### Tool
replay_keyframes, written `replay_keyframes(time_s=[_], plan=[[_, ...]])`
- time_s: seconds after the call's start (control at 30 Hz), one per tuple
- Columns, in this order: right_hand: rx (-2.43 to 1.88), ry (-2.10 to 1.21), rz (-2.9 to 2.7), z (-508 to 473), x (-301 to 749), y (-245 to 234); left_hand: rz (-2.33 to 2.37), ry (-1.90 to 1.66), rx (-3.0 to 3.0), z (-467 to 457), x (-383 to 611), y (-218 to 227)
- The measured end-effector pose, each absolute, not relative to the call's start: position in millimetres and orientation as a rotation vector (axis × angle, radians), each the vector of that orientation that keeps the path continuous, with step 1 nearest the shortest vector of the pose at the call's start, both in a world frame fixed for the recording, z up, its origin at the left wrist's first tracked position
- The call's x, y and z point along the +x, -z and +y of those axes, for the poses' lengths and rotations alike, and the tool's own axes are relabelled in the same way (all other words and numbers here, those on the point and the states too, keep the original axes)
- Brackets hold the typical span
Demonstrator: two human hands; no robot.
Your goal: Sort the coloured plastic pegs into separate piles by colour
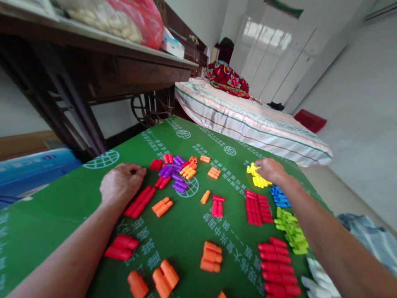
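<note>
My left hand [121,183] rests on the green board [102,178] with its fingers curled; whatever may be inside is hidden. Beside it lie red cap-like plastic tubes [140,202] in a row. My right hand [270,169] reaches to the far right, its fingers closed on a small yellow cap-like tube [252,168]. Just below those fingers lies a group of yellow tubes [261,181]. Blue tubes [279,197] and lime-green tubes [290,229] sit nearer, partly behind my right forearm. Purple tubes [175,171] are heaped with red and orange ones between the hands.
Orange tubes [211,256] and red tubes [277,267] lie in groups toward the near edge, with white tubes [319,277] at the right. A dark wooden table [124,74] stands at the left, bearing a red plastic bag [142,20]. Behind the board is a bed [254,124].
</note>
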State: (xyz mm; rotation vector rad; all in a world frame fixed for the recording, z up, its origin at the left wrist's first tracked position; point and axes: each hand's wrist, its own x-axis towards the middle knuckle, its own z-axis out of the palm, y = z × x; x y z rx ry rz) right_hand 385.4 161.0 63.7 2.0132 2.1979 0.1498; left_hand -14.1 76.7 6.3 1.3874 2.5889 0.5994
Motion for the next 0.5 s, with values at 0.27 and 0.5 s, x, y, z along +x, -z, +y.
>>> replay_keyframes(time_s=[0.27, 0.5], plan=[[2.036, -0.170, 2.065, 180, 420, -65, 2.603, -0.598, 1.381, 78, -15, -4], [2.009, -0.124, 2.058, 185, 423, -59, 2.594, -0.627, 1.387, 77, -16, -2]])
